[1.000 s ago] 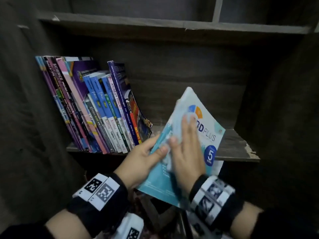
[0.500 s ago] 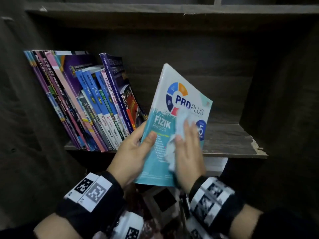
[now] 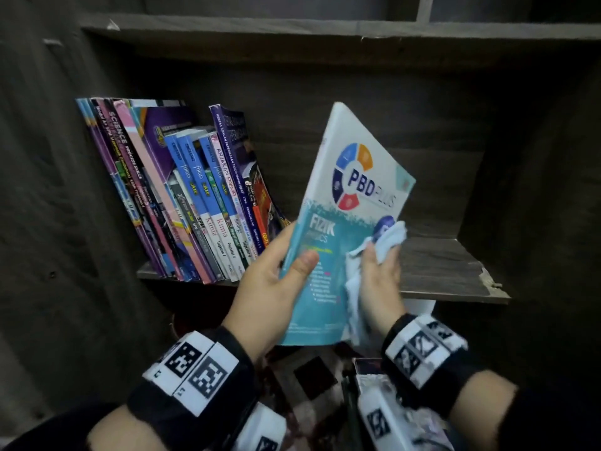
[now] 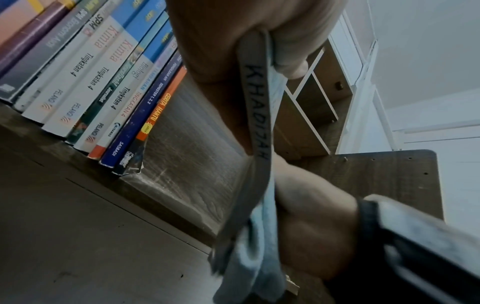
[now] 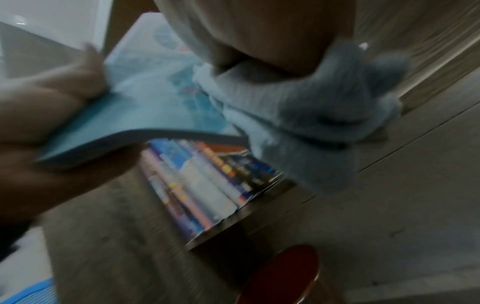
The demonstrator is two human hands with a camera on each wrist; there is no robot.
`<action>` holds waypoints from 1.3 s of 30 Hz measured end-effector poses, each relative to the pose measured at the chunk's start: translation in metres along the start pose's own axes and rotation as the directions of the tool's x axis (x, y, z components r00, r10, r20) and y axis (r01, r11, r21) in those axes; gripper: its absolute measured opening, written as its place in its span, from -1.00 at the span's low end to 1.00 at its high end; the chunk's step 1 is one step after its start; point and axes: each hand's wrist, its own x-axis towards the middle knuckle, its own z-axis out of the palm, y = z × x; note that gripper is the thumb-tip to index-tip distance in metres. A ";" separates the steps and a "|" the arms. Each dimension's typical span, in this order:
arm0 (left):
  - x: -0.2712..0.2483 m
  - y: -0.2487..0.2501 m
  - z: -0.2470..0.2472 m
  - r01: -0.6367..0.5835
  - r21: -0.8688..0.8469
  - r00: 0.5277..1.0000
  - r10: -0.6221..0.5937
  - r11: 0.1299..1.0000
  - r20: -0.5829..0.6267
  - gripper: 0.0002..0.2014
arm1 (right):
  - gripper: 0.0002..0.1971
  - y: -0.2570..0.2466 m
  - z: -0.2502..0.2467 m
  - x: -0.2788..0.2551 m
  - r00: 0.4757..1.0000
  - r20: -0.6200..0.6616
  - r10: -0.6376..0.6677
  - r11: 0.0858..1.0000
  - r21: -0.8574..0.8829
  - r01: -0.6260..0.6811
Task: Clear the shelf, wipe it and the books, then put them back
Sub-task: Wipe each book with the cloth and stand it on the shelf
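- Right hand [image 3: 379, 281]: fingers curled round a bunched pale-blue cloth [image 3: 387, 240], pressing it onto the lower right of the cover, at about 4 o'clock from the round logo.
- Left hand [image 3: 273, 281]: grips the teal-and-white physics workbook [image 3: 341, 229] at its left edge, thumb across the front, fingers behind. Book is upright, tilted a little to 1 o'clock, held in front of the shelf board [image 3: 435, 265], not resting on it.
- Row of textbooks [image 3: 182, 196] stands on the left part of the board, at 9 o'clock from the held book, leaning right-to-left; right half of the board bare.
- Step, as judged: wiping this book's front cover; back cover and return to the shelf not yet done.
- Risks: soft cover may buckle under cloth pressure, since only one edge is held. One-edge pinch could slip and drop the book. The loose tail of cloth hanging below the bottom edge could snag. The rightmost leaning book could slide flat if bumped.
- Hard to make out: right wrist view smeared by motion; a red round object [image 5: 283, 275] low in it, possibly a stool. Back cover unseen. Things under the shelf are dark and cut off.
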 end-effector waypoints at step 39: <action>0.019 -0.007 -0.012 0.179 -0.197 0.974 -0.202 0.964 -0.103 -0.75 | -0.59 -0.028 -0.049 0.002 0.924 -0.065 -0.376 0.848 -0.427 0.315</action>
